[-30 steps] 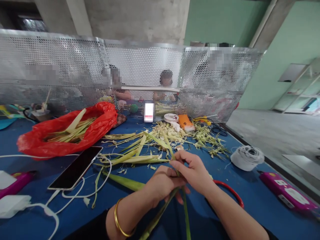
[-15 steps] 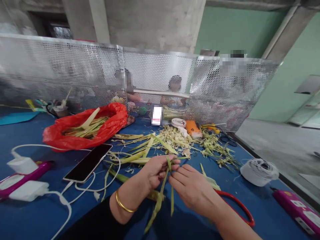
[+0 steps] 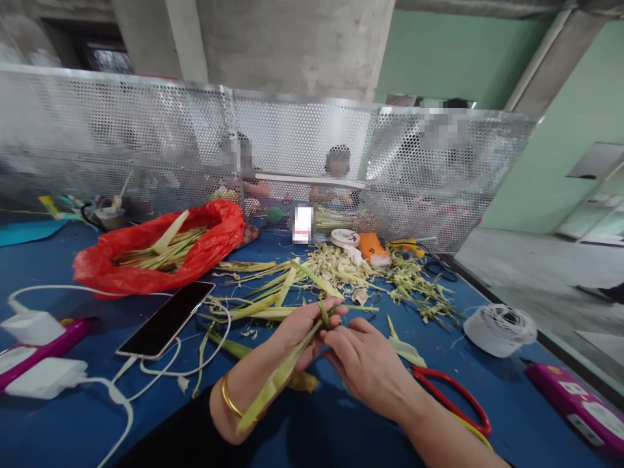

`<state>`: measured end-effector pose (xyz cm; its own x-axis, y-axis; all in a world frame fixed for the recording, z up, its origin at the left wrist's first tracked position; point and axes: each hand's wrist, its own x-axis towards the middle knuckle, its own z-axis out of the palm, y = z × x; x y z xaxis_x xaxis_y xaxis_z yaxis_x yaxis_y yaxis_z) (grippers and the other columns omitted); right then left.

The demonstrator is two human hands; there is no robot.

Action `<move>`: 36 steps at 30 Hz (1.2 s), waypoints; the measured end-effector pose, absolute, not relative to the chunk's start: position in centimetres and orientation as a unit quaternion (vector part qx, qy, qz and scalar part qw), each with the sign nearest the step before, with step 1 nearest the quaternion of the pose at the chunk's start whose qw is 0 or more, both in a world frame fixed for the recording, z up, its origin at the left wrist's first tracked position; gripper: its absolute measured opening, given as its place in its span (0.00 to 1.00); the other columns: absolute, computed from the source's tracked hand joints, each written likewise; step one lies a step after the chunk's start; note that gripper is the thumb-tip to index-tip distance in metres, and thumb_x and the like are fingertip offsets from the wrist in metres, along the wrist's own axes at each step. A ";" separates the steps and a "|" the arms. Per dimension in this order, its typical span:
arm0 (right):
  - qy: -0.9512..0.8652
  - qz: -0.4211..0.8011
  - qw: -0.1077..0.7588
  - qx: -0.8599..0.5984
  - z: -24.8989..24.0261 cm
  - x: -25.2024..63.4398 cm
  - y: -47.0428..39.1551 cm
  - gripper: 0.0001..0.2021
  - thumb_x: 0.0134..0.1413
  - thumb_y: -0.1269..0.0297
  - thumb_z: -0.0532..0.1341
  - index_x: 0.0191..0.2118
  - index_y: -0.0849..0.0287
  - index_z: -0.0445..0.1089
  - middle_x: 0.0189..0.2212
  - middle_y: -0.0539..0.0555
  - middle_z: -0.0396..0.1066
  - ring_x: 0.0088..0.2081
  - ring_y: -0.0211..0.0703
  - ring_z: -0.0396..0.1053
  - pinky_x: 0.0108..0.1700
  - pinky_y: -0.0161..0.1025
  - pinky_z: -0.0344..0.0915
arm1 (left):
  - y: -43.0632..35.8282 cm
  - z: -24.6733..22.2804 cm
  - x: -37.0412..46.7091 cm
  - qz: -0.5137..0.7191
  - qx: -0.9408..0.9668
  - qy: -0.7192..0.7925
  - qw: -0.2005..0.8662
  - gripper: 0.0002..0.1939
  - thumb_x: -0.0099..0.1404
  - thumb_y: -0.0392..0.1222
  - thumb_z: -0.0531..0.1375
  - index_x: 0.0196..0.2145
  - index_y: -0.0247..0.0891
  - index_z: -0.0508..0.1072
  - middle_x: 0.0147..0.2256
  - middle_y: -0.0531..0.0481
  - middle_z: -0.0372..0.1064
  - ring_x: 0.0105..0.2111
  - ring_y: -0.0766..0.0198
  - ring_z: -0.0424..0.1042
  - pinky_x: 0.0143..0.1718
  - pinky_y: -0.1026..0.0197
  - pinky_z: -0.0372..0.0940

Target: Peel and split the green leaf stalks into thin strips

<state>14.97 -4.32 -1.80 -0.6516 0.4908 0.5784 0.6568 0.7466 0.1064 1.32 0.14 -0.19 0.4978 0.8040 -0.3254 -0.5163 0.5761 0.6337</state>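
Note:
In the head view, my left hand (image 3: 307, 328), with a gold bangle at its wrist, is closed around a green leaf strip (image 3: 285, 367). The strip loops round its fingers, and the loose end lies back over the wrist. My right hand (image 3: 363, 357) meets the left at the fingertips, its fingers bent and pinched by the loop. What exactly sits between the right fingertips is hidden, though the strip runs into them. Beyond the hands lie long pale-green leaf strips (image 3: 263, 305). Red-handled scissors (image 3: 458, 396) rest beside my right forearm.
A red plastic bag (image 3: 102, 266) of leaf strips and a phone (image 3: 168, 320) with white cables are on the left. Leaf scraps (image 3: 336, 266), tape (image 3: 345, 238) and an orange packet (image 3: 373, 247) lie ahead. String (image 3: 500, 330) and a purple power strip (image 3: 570, 400) are right. People sit behind a perforated screen (image 3: 297, 130).
The strip's long end has swung from hanging between my hands to lying across my left wrist. A second hanging end is no longer visible. The view has shifted slightly.

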 end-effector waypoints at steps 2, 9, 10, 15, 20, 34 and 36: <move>-0.888 -0.172 0.283 -0.320 -1.6 15.0 -4.5 0.08 0.62 0.71 0.51 0.45 0.64 0.62 0.29 0.53 0.70 0.28 0.41 0.65 0.35 0.41 0.57 | 0.1 -0.1 1.5 0.409 0.235 0.331 0.817 0.02 0.57 0.35 0.63 0.31 0.36 0.74 0.28 0.51 0.72 0.22 0.73 0.67 0.24 0.72 0.63; -0.886 -0.219 0.248 -0.325 -1.4 14.8 -4.9 0.09 0.59 0.73 0.52 0.41 0.62 0.68 0.30 0.54 0.67 0.32 0.44 0.63 0.42 0.44 0.58 | -0.4 -1.0 2.6 0.431 0.272 0.367 0.778 0.08 0.52 0.36 0.66 0.31 0.30 0.75 0.26 0.48 0.72 0.25 0.68 0.70 0.28 0.67 0.64; -0.887 -0.214 0.248 -0.325 -1.4 14.7 -4.9 0.08 0.59 0.73 0.53 0.40 0.62 0.69 0.30 0.54 0.67 0.33 0.44 0.63 0.44 0.45 0.58 | -0.5 -1.0 2.6 0.431 0.279 0.360 0.779 0.09 0.51 0.36 0.67 0.31 0.30 0.76 0.25 0.48 0.72 0.24 0.68 0.69 0.27 0.67 0.63; -0.863 -0.161 0.346 -0.330 -1.0 14.8 -4.9 0.08 0.58 0.74 0.53 0.36 0.60 0.69 0.29 0.54 0.68 0.33 0.43 0.64 0.42 0.44 0.60 | -0.9 -0.6 2.6 0.439 0.283 0.371 0.768 0.10 0.49 0.35 0.68 0.30 0.29 0.76 0.24 0.49 0.72 0.22 0.70 0.68 0.25 0.69 0.62; -0.641 0.133 0.603 -0.455 -1.0 15.3 -4.3 0.04 0.55 0.66 0.60 0.30 0.58 0.70 0.29 0.53 0.70 0.33 0.43 0.67 0.38 0.40 0.63 | -1.2 0.4 2.4 0.466 0.310 0.392 0.731 0.09 0.56 0.36 0.63 0.35 0.29 0.77 0.27 0.46 0.74 0.21 0.69 0.70 0.24 0.68 0.66; -0.402 0.604 0.482 -0.491 -2.2 15.2 -2.7 0.18 0.44 0.48 0.65 0.27 0.60 0.65 0.17 0.44 0.62 0.15 0.33 0.62 0.20 0.32 0.59 | -1.1 0.3 2.1 0.433 0.308 0.319 0.785 0.07 0.61 0.36 0.59 0.36 0.30 0.75 0.26 0.48 0.72 0.19 0.71 0.70 0.17 0.72 0.65; -0.499 0.483 0.469 -0.545 -2.2 15.5 -2.6 0.16 0.49 0.51 0.61 0.24 0.59 0.62 0.15 0.44 0.60 0.16 0.34 0.62 0.21 0.33 0.59 | -0.8 0.5 1.9 0.456 0.299 0.335 0.768 0.07 0.61 0.36 0.59 0.36 0.30 0.75 0.28 0.48 0.73 0.21 0.71 0.71 0.20 0.72 0.67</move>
<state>15.50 -2.63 -2.25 0.0351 0.9977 -0.0575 0.0910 -0.0605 -0.9940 1.89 -0.79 0.52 0.3591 0.9015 -0.2414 -0.5004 0.4043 0.7656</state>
